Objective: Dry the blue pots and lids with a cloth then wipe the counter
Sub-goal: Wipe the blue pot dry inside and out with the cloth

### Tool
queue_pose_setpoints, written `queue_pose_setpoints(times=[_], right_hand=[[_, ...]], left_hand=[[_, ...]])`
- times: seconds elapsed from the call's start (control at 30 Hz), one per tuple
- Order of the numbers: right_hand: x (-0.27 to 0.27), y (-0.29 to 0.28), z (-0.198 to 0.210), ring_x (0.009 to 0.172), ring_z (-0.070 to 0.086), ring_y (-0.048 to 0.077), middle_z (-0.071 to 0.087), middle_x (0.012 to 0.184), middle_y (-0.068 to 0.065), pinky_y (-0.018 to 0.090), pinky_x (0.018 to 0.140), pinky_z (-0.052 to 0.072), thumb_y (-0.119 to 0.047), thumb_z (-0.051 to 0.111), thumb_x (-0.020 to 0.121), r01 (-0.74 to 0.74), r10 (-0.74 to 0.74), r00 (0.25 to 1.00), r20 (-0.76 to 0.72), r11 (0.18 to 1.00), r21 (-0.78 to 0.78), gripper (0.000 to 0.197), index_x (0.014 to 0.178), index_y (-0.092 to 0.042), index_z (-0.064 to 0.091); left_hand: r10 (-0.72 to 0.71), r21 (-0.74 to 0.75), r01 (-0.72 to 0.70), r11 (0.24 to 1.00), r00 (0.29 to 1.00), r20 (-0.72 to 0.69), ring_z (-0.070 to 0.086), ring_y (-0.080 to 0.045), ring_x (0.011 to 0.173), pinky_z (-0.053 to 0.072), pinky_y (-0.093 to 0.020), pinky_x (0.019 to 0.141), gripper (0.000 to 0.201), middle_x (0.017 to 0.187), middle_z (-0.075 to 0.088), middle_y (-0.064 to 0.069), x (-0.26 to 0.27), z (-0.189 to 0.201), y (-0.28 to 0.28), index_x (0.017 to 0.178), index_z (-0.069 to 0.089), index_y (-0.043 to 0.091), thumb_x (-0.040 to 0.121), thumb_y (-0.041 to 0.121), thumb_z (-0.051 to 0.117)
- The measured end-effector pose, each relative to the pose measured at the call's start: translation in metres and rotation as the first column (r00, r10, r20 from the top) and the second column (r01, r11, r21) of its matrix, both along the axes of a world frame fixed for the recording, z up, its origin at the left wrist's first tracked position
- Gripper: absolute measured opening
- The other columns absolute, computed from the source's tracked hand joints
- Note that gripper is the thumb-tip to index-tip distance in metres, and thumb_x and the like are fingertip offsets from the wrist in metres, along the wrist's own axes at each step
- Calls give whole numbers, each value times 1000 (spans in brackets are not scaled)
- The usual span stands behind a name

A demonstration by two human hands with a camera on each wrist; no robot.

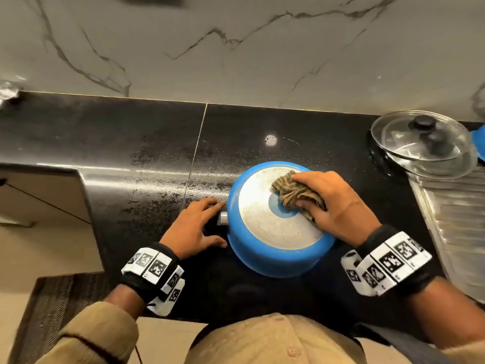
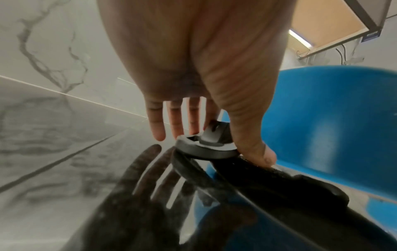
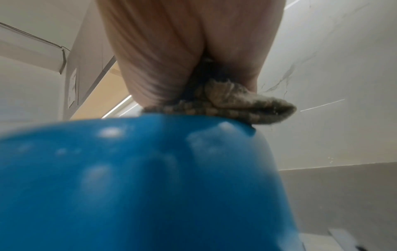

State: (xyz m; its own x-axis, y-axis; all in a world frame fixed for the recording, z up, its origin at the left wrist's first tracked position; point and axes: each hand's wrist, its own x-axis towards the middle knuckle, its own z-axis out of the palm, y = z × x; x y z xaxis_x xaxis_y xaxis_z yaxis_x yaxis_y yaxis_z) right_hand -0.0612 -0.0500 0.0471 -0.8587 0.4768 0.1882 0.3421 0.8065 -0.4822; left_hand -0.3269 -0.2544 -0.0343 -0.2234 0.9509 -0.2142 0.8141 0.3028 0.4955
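Observation:
A blue pot (image 1: pixel 275 258) (image 2: pixel 333 118) (image 3: pixel 150 186) stands upside down on the black counter (image 1: pixel 131 143), its silver base facing up. My right hand (image 1: pixel 330 203) (image 3: pixel 182 51) grips a bunched brown cloth (image 1: pixel 296 193) (image 3: pixel 236 108) and presses it on the pot's base, right of the blue centre. My left hand (image 1: pixel 194 224) (image 2: pixel 204 68) is at the pot's left side. Its thumb and index finger flank the black side handle (image 2: pixel 206 151) and the other fingers lie straight. Two glass lids (image 1: pixel 420 137) with black knobs are stacked at the back right.
Water spots streak the counter left of the pot. A ribbed steel drainboard (image 1: pixel 451 219) runs along the right, with another blue item (image 1: pixel 479 145) at the frame edge. The counter ends at a corner (image 1: pixel 86 179) on the left, above a floor mat (image 1: pixel 52 298).

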Motion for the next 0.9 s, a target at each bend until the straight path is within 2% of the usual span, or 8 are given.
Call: queue_pose_setpoints(times=[0.13,0.23,0.3,0.43,0.57,0.63,0.77,0.9], right_hand=[[-15,16,8,111,57,25,62,126,2,39,101,45,-19,72,86,56,-58,993,101,998,19,49,134,-18,58],[-39,22,13,114,54,29,58,128,5,42,101,44,-19,66,90,97,-111,969,219,993,74,50,138,-18,53],[-55,18,16,113,53,32,56,131,8,45,100,44,-18,63,91,72,-107,952,286,989,130,51,141,-17,51],[-75,-9,22,111,53,32,56,132,3,48,94,47,-14,60,87,-108,66,939,336,989,106,55,140,-23,51],[-75,-54,23,92,54,29,59,123,1,45,74,52,-33,36,82,-294,234,909,345,946,133,57,135,-27,55],[-60,-70,26,89,53,27,59,122,1,43,71,53,-35,37,86,-325,273,900,341,940,106,52,134,-29,56],[-12,-76,28,97,58,28,59,129,-2,43,80,55,-16,54,88,-329,308,911,274,944,30,46,133,-29,59],[34,-51,29,110,59,19,59,131,-7,31,93,50,-9,59,81,-296,272,916,295,954,39,54,130,-30,63]], left_hand=[[-57,11,58,998,998,-41,41,-23,130,39,-43,111,99,143,43,1,-3,3,6,150,43,35,62,62,77],[-59,18,60,998,998,-36,40,-24,132,38,-41,112,95,142,44,-1,-2,5,11,147,50,29,63,51,88],[-62,42,63,997,998,-15,36,-22,137,36,-40,115,94,147,42,-1,-1,4,11,146,51,24,63,45,89],[-69,57,71,996,997,-42,37,-16,138,40,-34,111,88,151,42,9,4,6,12,146,50,26,68,42,86],[-79,68,82,994,996,-51,44,-18,131,45,-40,106,86,146,47,9,5,8,12,143,53,25,65,41,87],[-77,55,81,995,995,-70,44,-19,130,46,-40,106,85,146,47,9,6,8,11,142,54,23,65,41,87],[-57,40,60,997,994,-94,44,-18,129,45,-38,106,80,145,47,11,9,11,13,137,57,20,65,40,87],[-32,42,37,998,994,-104,44,-19,131,44,-38,108,78,146,49,9,13,13,12,136,59,18,65,34,88]])
